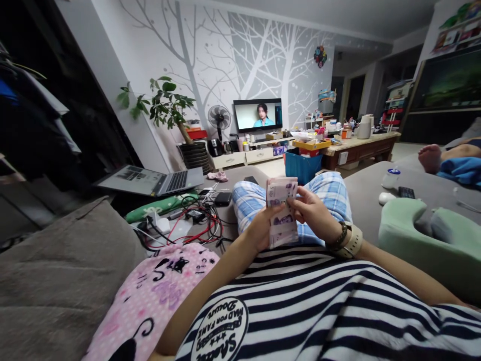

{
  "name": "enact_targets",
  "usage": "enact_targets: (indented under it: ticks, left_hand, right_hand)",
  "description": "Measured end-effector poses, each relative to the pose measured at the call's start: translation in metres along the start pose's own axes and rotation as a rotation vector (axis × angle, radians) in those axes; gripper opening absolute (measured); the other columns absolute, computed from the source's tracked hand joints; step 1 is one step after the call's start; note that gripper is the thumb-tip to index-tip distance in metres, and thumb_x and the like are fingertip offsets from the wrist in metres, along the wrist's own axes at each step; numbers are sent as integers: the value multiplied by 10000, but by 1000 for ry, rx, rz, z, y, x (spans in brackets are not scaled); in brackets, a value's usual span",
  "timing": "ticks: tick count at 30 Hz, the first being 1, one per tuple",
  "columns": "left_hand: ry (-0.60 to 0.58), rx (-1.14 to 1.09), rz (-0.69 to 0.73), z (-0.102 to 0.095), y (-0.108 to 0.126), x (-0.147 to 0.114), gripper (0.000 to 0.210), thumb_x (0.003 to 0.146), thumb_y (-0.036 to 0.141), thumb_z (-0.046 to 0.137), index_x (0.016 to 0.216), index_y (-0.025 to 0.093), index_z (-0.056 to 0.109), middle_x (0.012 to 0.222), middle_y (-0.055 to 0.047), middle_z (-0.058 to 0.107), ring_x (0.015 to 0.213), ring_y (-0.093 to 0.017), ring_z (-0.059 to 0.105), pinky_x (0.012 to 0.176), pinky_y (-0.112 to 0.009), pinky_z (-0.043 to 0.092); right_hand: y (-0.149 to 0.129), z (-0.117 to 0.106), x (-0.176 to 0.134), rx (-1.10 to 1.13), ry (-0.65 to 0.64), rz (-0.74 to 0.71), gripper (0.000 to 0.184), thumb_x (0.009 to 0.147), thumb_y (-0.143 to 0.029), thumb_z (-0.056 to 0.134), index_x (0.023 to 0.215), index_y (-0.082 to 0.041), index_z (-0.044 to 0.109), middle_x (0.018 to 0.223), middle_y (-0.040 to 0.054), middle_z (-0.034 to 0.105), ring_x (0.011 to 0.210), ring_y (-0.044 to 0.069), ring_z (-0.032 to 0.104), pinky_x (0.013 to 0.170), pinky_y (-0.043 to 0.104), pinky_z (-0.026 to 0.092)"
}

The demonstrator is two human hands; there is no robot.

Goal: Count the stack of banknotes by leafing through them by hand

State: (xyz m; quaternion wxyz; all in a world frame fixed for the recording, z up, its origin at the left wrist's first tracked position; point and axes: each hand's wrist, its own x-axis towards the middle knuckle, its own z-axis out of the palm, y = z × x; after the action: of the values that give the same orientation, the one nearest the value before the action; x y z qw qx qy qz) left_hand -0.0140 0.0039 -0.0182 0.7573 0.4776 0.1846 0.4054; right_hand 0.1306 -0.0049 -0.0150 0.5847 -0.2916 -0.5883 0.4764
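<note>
A stack of purple-pink banknotes (282, 220) stands upright above my lap, its long side running up and down. My left hand (262, 225) grips the stack from the left, with the thumb lying across its front. At the right edge of the notes, my right hand (313, 211) has its thumb and fingertips pinched on the paper. The fingers behind the stack are hidden. Below the hands are my blue-and-white checked trousers (246, 198) and striped shirt (296, 281).
On the left, an open laptop (150, 180) stands by tangled cables (203, 220) and a pink blanket (165, 286). A green U-shaped pillow (432, 245), white mouse (386, 198) and remote (406, 192) lie on the right. Another person's foot (430, 159) rests at far right.
</note>
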Motion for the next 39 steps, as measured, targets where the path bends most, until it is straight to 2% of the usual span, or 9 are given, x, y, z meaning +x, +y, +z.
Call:
enact_targets:
  ticks: [4,6,8,10,14,18,25,34,39]
  left_hand:
    - [62,-171,-62,-2,-5,4,248,740,255,609,919,109,699,791,-106,730,779,-259,693,817,-413,527]
    - [97,-231,-74,-1,-4,7,278,742,217,570,958,101,701,821,-112,738,793,-267,700,811,-411,537]
    - [134,-279,-112,0,-1,9,324,732,185,538,1002,99,697,838,-112,743,800,-274,704,797,-411,546]
    - [177,-315,-111,-1,2,10,375,720,162,510,1047,108,686,840,-102,744,795,-273,706,779,-411,555]
    - [229,-354,-16,-6,10,10,442,701,147,480,1105,105,653,835,-97,739,774,-273,705,743,-418,567]
    - [194,-381,2,-7,15,9,479,696,158,460,1139,72,621,852,-121,727,760,-270,704,730,-418,571]
    - [154,-397,-2,-7,13,10,491,696,166,451,1151,69,608,862,-126,718,789,-268,702,751,-419,568]
    - [234,-385,-22,-7,14,9,433,676,173,507,1083,111,639,896,-117,726,843,-301,696,778,-458,560]
    - [198,-336,-27,-5,15,7,425,667,197,510,1060,112,644,863,-108,716,809,-290,694,760,-452,567]
  right_hand:
    - [16,1,4,-348,149,-201,563,781,-271,635,1284,-249,384,1019,48,624,559,99,549,503,249,479]
    - [19,0,3,-581,230,-344,700,764,-235,662,1376,-262,324,1251,125,536,615,120,578,588,319,533]
    - [16,-2,0,-785,258,-475,729,771,-215,668,1411,-256,319,1353,166,453,687,159,601,652,373,555]
    - [9,-4,-5,-928,188,-591,637,800,-205,651,1378,-244,387,1337,163,466,820,210,621,734,400,563]
    - [-5,-6,-16,-1087,-137,-768,342,840,-290,663,1158,-227,557,1186,115,591,1085,277,567,937,465,501]
    - [-6,-6,-19,-1151,-301,-792,288,822,-359,692,1061,-222,608,1227,102,600,1200,288,502,1011,479,449]
    - [-4,-5,-14,-1203,-323,-754,319,793,-382,722,1054,-224,630,1246,89,607,1250,294,463,1047,491,393]
    - [-9,-7,-11,-1182,-325,-729,266,815,-349,706,1040,-228,634,1187,81,635,1228,273,478,1037,469,392]
    - [-11,-5,-12,-1186,-345,-738,307,812,-371,701,1071,-225,623,1194,93,632,1217,283,483,1023,479,398]
